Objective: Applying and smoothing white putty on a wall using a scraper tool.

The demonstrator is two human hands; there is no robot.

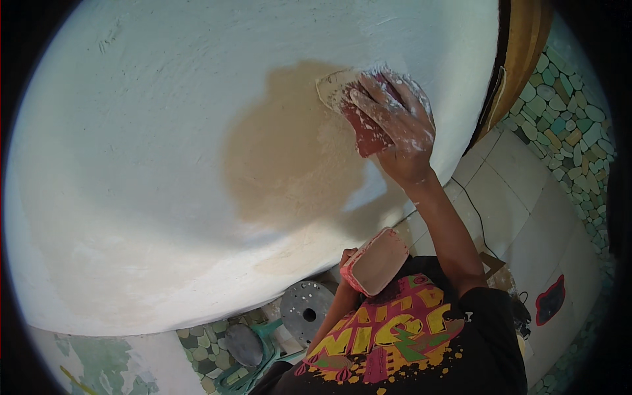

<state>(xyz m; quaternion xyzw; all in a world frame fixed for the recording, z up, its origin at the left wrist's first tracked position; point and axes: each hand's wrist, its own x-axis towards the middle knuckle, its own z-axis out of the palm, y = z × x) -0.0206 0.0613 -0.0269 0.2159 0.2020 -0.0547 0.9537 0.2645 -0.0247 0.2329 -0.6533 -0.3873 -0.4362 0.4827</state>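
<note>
My right hand, dusted with white, presses a dark red flat pad against a large, smooth, curved white surface. The pad's far corner is smeared with pale paste, and its thickness is hard to make out. In my left hand, held low near my chest, is a red-rimmed rectangular plastic tub. Its inside looks coated with pale residue. Only a few fingers of that hand show at the tub's left side; the rest is behind it. A brownish shadow falls on the surface around my right hand.
Brown edging borders the curved surface at the right. Beyond lie pebble-patterned flooring and pale tiles, crossed by a thin black cable. Below stand a grey disc with holes, a dark round object and green tubing.
</note>
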